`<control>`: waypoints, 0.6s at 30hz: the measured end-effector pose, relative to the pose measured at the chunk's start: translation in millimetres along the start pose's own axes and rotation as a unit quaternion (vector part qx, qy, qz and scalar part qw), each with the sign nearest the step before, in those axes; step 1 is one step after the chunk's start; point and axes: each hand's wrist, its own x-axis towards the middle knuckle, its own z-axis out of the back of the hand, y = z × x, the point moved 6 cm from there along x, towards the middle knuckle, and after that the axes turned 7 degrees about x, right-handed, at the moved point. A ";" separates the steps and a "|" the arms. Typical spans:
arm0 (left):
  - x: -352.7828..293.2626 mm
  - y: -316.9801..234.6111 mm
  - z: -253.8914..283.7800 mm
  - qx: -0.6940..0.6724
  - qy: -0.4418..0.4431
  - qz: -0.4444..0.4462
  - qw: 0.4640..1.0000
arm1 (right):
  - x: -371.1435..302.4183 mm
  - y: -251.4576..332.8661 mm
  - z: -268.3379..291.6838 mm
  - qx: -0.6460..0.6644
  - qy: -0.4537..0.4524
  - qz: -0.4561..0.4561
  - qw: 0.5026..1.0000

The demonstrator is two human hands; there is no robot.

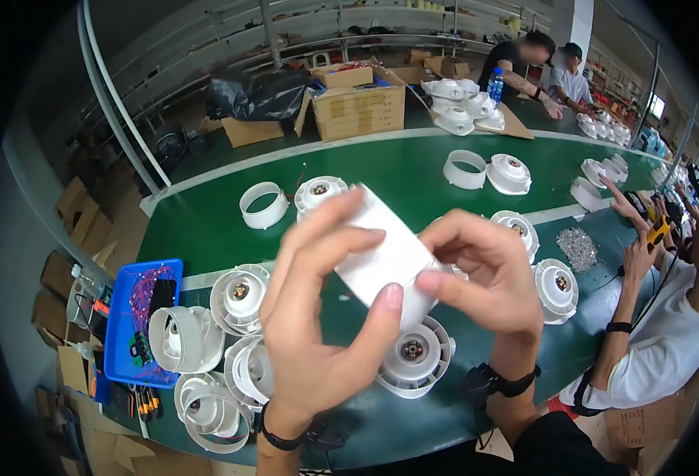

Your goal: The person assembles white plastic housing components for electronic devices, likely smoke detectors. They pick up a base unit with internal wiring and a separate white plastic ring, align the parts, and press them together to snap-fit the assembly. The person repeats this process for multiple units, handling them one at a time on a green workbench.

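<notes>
A white, flat-sided rectangular piece [383, 252] is raised above the bench between my two hands; its exact kind cannot be made out. My left hand [317, 317] grips it from the left, thumb on the lower face and fingers along the upper edge. At its right corner, my right hand [488, 278] pinches it with thumb and curled fingers. Below my hands sits a white round fan housing [413, 358] with a copper-coloured motor centre. More such housings stand to the left, one [240, 297] beside my left hand.
A blue tray [115, 349] holds wires and small parts at the left, with orange-handled tools [149, 403] by it. White rings [264, 206] and housings [509, 173] stand across the green bench [397, 174]. At right, a co-worker holds a yellow tool [658, 232] near a pile of screws [577, 247].
</notes>
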 end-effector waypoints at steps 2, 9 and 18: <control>0.2 6.3 1.9 0.042 0.009 0.012 0.999 | 1.5 1.2 6.8 0.016 -0.010 0.033 0.999; 2.1 29.6 -12.7 -0.104 0.068 0.104 0.987 | -1.0 4.8 15.7 0.049 0.028 0.095 0.994; 3.3 24.0 -16.6 -0.214 0.059 0.137 0.965 | 2.0 3.1 14.8 0.083 0.099 0.145 0.981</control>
